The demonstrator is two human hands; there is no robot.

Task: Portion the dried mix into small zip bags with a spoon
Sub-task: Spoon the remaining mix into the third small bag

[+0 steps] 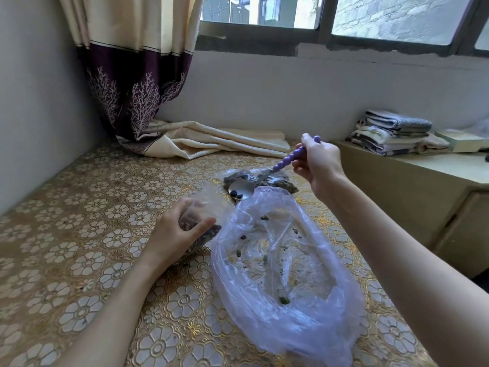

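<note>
The left hand held a small zip bag open to receive; the right hand gripped the spoon above it, the nearly empty big bag lying near, at the right.

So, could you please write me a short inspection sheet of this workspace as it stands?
Surface: table under a gold flowered cover.
Job's things: big plastic bag nearly empty, a few bits left; spoon carrying a few pieces; small bag part filled; filled bags behind.
Clutter: curtain end lying on the table.
Grippers: left hand holds the small bag; right hand holds the spoon handle.
Cables: nothing seen.
Surroundings: window; folded towels on a cabinet.
</note>
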